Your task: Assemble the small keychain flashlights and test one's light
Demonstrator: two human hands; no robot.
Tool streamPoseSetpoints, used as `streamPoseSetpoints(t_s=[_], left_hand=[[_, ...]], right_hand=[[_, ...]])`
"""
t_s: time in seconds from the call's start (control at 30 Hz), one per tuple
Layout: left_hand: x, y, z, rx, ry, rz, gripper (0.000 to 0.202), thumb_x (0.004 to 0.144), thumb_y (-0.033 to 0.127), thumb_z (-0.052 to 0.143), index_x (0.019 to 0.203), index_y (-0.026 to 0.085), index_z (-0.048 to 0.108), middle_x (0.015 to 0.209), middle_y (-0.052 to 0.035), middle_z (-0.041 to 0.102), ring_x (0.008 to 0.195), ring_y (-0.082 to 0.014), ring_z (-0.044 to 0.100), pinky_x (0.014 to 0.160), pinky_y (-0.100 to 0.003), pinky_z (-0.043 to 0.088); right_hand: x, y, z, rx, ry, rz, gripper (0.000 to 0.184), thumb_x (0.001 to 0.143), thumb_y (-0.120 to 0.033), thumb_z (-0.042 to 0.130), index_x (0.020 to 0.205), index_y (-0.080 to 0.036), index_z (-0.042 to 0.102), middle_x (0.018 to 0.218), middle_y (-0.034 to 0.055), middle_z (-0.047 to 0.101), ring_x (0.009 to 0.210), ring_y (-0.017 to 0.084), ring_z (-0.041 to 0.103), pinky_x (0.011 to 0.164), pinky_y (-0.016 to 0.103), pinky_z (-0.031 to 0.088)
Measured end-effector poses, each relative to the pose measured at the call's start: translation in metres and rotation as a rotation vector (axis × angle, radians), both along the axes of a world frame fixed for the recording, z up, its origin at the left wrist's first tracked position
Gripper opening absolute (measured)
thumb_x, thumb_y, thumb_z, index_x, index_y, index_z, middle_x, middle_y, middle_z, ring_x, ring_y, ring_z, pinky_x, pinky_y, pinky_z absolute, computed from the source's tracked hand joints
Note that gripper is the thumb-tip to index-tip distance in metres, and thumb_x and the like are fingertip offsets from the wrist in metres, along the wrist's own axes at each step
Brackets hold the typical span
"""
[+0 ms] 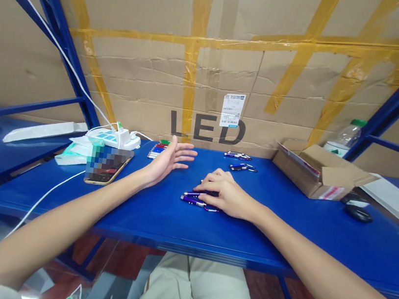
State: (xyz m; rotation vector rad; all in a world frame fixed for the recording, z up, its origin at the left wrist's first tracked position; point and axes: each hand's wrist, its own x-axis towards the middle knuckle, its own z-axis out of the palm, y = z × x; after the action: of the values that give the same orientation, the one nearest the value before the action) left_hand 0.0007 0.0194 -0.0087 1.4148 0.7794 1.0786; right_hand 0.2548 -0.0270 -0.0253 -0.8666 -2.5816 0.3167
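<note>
Fingers spread and palm turned inward, my left hand [169,160] hovers over the table beside a row of coloured metal tubes [157,150]; nothing is in it. My right hand [225,192] curls down over a small group of slim pen-shaped metal lights, with thumb and fingers on a purple penlight [192,194]. Just nearer to me lies another purple penlight [192,201] with a small carabiner clip [211,209]. My right fingers partly hide this group. Farther back lie two more small groups, dark penlights [241,167] and penlights with clips [236,155].
A phone [107,169], a white power strip [112,137] and a packet [73,151] are at the left. On the right sit an open cardboard box [314,175], a black mouse [358,213] and a plastic bottle [348,135]. A large cardboard sheet [150,78] walls off the back.
</note>
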Motion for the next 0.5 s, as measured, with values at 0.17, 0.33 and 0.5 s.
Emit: streamPoseSetpoints(t_s=[0.17, 0.33, 0.5], left_hand=[[0.0002, -0.0007, 0.0001, -0.002, -0.002, 0.006, 0.076, 0.102, 0.084, 0.041, 0.134, 0.019, 0.068, 0.143, -0.0171, 0.071, 0.134, -0.0336, 0.065, 0.102, -0.043, 0.055], [0.0007, -0.0015, 0.0019, 0.000, -0.011, 0.000, 0.080, 0.102, 0.085, 0.039, 0.136, 0.019, 0.068, 0.145, -0.0175, 0.070, 0.136, -0.0336, 0.064, 0.104, -0.043, 0.054], [0.0015, -0.0036, 0.0041, -0.006, -0.028, -0.010, 0.083, 0.104, 0.085, 0.032, 0.138, 0.018, 0.067, 0.147, -0.0184, 0.069, 0.138, -0.0346, 0.063, 0.107, -0.045, 0.053]], right_hand=[[-0.0012, -0.0009, 0.0001, 0.007, -0.019, 0.013, 0.032, 0.113, -0.045, 0.054, 0.126, -0.029, 0.078, 0.116, 0.0097, 0.075, 0.109, 0.030, 0.056, 0.100, 0.049, 0.042], [-0.0019, -0.0037, 0.0002, -0.003, 0.111, -0.062, 0.023, 0.114, -0.036, 0.046, 0.117, -0.023, 0.065, 0.119, 0.0112, 0.069, 0.109, 0.028, 0.060, 0.097, 0.044, 0.047], [-0.0030, -0.0030, 0.0006, -0.126, 0.344, -0.146, 0.015, 0.114, -0.035, 0.042, 0.118, -0.025, 0.052, 0.105, 0.0070, 0.072, 0.099, 0.025, 0.067, 0.093, 0.041, 0.053]])
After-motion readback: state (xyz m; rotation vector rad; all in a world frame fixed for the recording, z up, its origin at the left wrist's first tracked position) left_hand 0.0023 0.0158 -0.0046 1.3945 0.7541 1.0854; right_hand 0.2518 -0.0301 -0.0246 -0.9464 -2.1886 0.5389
